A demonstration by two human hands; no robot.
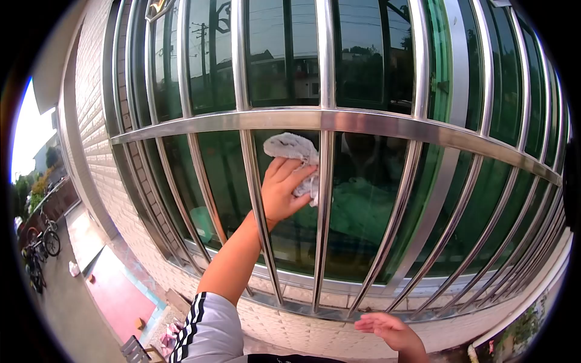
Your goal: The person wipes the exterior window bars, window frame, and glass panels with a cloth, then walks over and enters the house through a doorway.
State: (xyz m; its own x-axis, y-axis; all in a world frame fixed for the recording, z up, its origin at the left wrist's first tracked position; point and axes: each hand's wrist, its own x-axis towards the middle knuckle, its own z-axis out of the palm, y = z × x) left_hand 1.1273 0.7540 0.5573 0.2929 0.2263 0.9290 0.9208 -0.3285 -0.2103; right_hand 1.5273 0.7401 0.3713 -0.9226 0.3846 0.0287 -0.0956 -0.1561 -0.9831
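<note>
Between two upright metal bars [321, 230] of a window grille, my left hand [281, 189] reaches in and presses a grey-white cloth [290, 147] against the green-tinted window glass [372, 206]. The fingers lie over the cloth, which bunches up past them and partly hides behind a bar. My left forearm crosses in front of another bar. Low down on the right, my right hand [387, 331] is held in front of the tiled wall below the grille, fingers stretched out and nothing in it.
A wide horizontal rail [272, 121] crosses the bars above my left hand. The tiled wall [91, 115] continues to the left. Bicycles [45, 239] stand far left, near a pinkish mat [121, 296] on the ground. A chair [134, 349] shows at the lower left.
</note>
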